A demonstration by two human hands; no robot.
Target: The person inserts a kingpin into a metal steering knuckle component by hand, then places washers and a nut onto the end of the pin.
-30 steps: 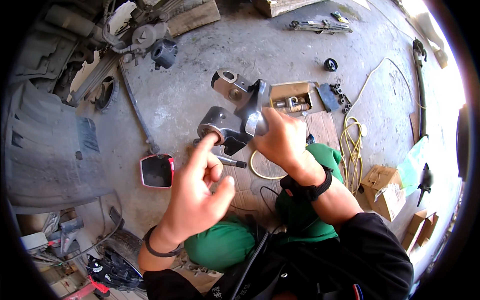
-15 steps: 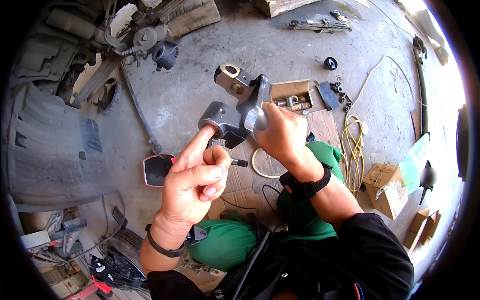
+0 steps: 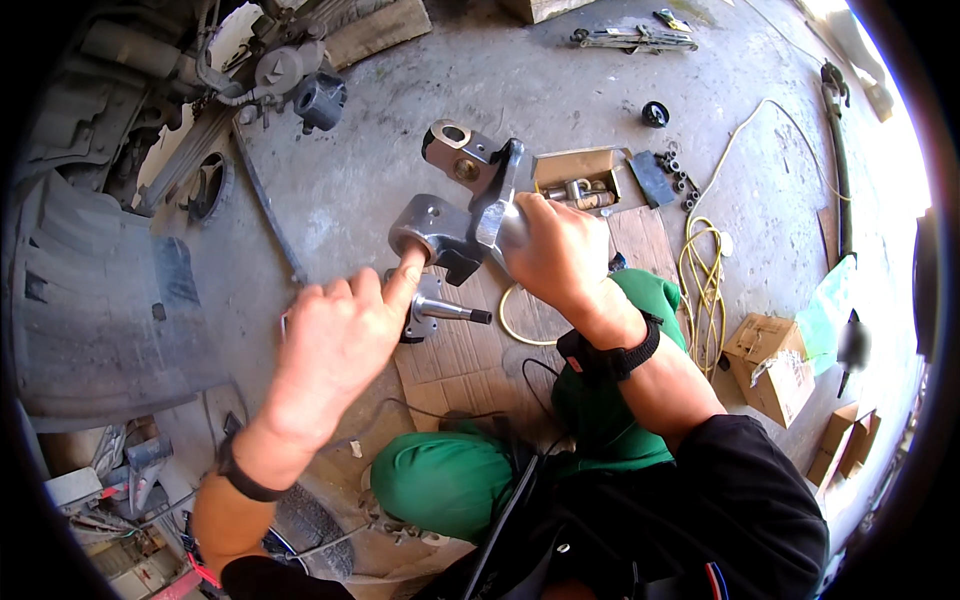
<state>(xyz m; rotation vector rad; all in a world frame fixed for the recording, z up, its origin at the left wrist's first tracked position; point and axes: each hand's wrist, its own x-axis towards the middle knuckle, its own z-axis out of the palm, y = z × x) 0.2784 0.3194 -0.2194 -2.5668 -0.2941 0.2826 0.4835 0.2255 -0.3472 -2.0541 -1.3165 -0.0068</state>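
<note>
My right hand (image 3: 555, 245) is closed around the shaft of a dark metal steering knuckle (image 3: 480, 215), lifted above the floor. Two ringed arms of the knuckle point to the left, each with a round bore. Into the lower bore goes the stretched index finger of my left hand (image 3: 340, 325); its back faces up and its other fingers are bent and partly hidden. That hand grips nothing. Below the knuckle, a second spindle part (image 3: 450, 309) with a pale stub shaft lies on a cardboard sheet (image 3: 450, 375), partly covered by my left hand.
An open carton (image 3: 580, 180) of metal pins stands beyond my right hand, beside small black rings (image 3: 680, 180). A yellow hose (image 3: 705, 270) lies coiled at right, near a cardboard box (image 3: 770, 365). Vehicle parts and a long bar (image 3: 268, 205) are at left; a jack (image 3: 635, 40) lies far off.
My left hand has turned over from palm side to back side and swung left, its index finger still in the bore. The spindle part below shows more. The knuckle stays in my right hand.
</note>
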